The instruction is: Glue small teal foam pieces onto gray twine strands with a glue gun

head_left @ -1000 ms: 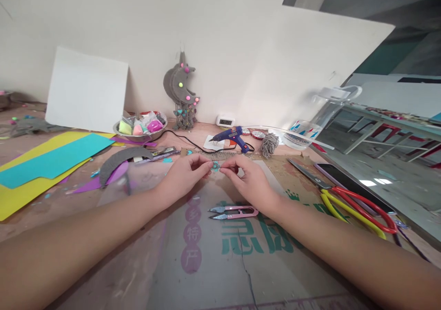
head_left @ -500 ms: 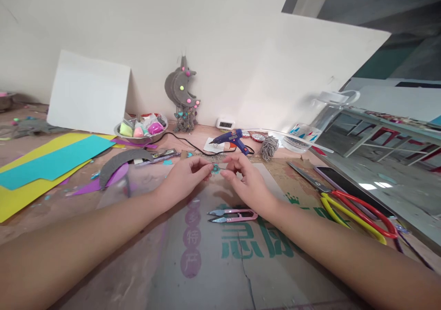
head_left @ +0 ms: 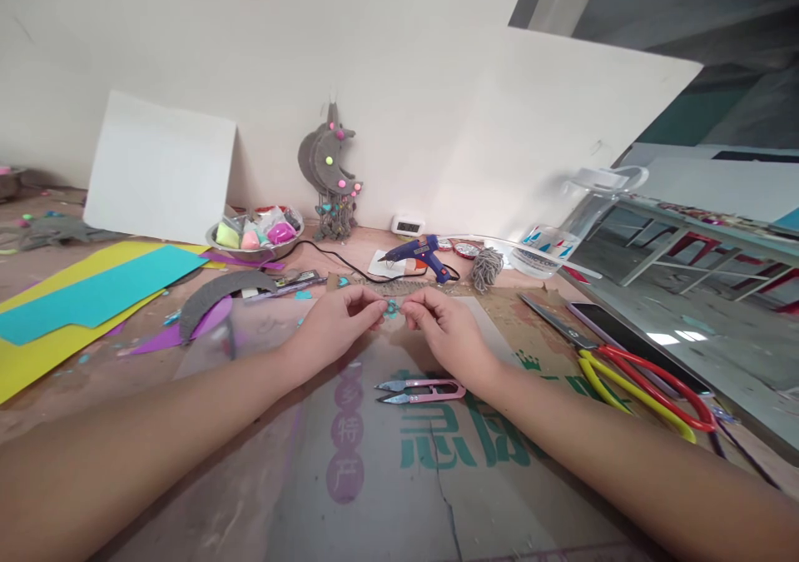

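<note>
My left hand [head_left: 342, 319] is closed in a pinch, thumb against forefinger, over the middle of the work surface. Facing it, my right hand [head_left: 446, 329] pinches too, its fingertips just a short gap away. A small teal piece [head_left: 392, 306] shows between the two sets of fingertips and seems to be held there; its exact shape is too small to tell. Below the right wrist lie pink thread snips [head_left: 430, 390], blades pointing left, on a clear sheet over printed cardboard [head_left: 374, 495].
Behind the hands stand a blue glue gun [head_left: 415, 252], a grey yarn bundle [head_left: 488, 269] and a bowl of coloured clay [head_left: 253, 250]. A moon-shaped hanging [head_left: 328, 162] is at the wall. Large scissors [head_left: 599, 354] and a phone [head_left: 637, 341] lie right; coloured sheets [head_left: 112, 291] left.
My right hand's fingers have closed from a loose, parted pose into a pinch and come nearer the teal piece. The left hand has hardly moved.
</note>
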A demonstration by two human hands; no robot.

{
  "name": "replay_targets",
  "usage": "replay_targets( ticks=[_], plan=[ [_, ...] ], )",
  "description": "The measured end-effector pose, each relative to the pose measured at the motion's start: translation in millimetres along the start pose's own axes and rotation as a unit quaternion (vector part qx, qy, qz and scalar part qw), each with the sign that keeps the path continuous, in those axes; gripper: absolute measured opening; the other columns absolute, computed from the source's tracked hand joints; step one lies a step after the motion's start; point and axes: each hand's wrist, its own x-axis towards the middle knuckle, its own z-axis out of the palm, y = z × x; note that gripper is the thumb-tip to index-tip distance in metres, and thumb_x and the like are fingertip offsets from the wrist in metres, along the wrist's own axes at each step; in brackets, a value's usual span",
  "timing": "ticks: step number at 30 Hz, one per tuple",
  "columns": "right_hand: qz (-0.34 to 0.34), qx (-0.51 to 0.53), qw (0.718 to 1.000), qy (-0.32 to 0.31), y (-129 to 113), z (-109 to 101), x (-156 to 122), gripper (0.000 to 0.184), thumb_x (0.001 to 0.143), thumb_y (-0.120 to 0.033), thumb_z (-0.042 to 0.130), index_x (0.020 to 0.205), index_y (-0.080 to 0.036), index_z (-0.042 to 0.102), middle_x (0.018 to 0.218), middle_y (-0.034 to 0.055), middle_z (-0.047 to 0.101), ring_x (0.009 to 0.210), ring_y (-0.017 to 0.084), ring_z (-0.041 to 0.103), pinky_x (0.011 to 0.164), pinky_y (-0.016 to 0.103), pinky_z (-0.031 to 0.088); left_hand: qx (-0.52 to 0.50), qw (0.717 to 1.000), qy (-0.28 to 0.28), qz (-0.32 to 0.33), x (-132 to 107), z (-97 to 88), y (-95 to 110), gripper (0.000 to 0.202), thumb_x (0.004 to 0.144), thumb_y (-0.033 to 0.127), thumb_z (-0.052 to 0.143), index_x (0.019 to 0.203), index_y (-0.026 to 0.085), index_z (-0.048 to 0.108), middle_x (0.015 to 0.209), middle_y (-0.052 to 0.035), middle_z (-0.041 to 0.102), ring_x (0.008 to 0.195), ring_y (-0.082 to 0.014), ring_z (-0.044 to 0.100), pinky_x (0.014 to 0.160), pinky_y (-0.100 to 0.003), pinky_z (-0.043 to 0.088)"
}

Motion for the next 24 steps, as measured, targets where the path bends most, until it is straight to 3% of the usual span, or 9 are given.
replay_targets(
  ticks=[9,17,24],
  plan=[
    [0.017,0.062,0.998,-0.005,-6,2,-2,0.020,0.088,-0.034,0.043,0.075,-0.019,0.050,0.059,-0.0040,0.050,0.056,0.010,0.047,0.058,0.022,0.037,0.011,0.998,-0.027,-0.053,-5,1.9,13,0.027,0.080,0.042,0.050,0.081,0.017,0.058,0.069,0.0009,0.059,0.057,-0.0102,0.050,0.051,-0.020,0.036],
    [0.046,0.091,0.995,-0.021,-4,5,-3,0.019,0.089,-0.036,0.042,0.080,-0.020,0.048,0.058,-0.0041,0.052,0.054,0.009,0.047,0.056,0.023,0.037,-0.007,0.998,-0.032,-0.044,-4,2.3,9,0.028,0.080,0.042,0.050,0.084,0.016,0.060,0.069,0.0001,0.060,0.058,-0.0103,0.051,0.052,-0.020,0.038],
    [0.092,0.174,0.980,-0.026,-4,7,2,0.020,0.087,-0.036,0.044,0.078,-0.019,0.048,0.055,-0.0041,0.053,0.053,0.009,0.049,0.055,0.022,0.040,0.003,0.999,-0.035,-0.016,-5,2.2,15,0.022,0.082,0.031,0.049,0.091,0.017,0.064,0.070,0.0009,0.061,0.059,-0.0094,0.051,0.053,-0.019,0.037]
  ],
)
